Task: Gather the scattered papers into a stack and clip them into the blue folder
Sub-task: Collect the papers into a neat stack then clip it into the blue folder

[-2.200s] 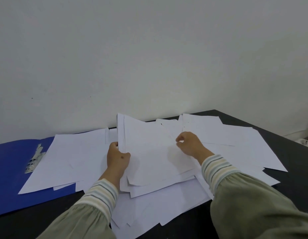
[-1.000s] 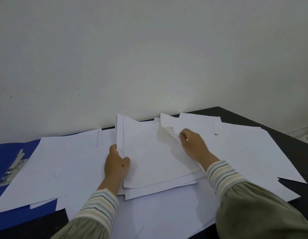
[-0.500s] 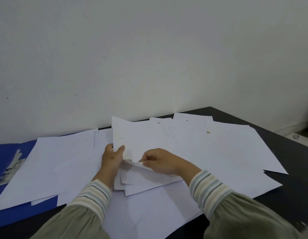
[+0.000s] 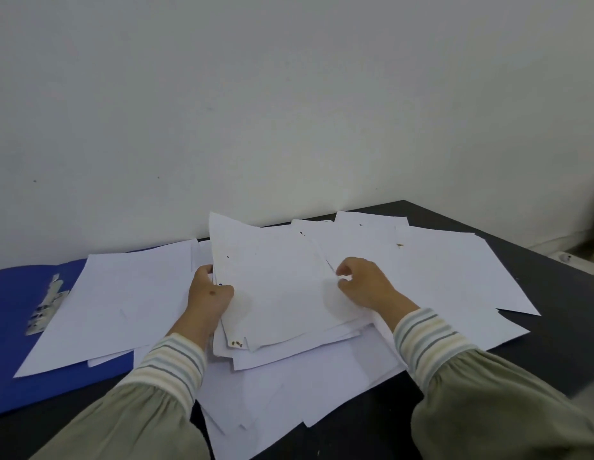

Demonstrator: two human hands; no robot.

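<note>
My left hand (image 4: 210,295) grips the left edge of a loose stack of white papers (image 4: 275,287) in the middle of the table, thumb on top. My right hand (image 4: 365,287) lies at the stack's right edge with curled fingers, and I cannot tell whether it pinches a sheet. More white sheets (image 4: 451,270) lie spread to the right and below (image 4: 289,393) the stack. At the left lies the open blue folder (image 4: 10,313) with its metal clip (image 4: 46,307). Sheets (image 4: 119,300) partly cover the folder.
The dark table (image 4: 554,353) butts against a pale wall at the back. Its right corner and front edge are bare of paper. A small white object (image 4: 568,258) lies on the floor beyond the right edge.
My right hand moved from the stack's near edge back to its right side. The raised top sheet has dropped onto the stack. My left hand kept its grip.
</note>
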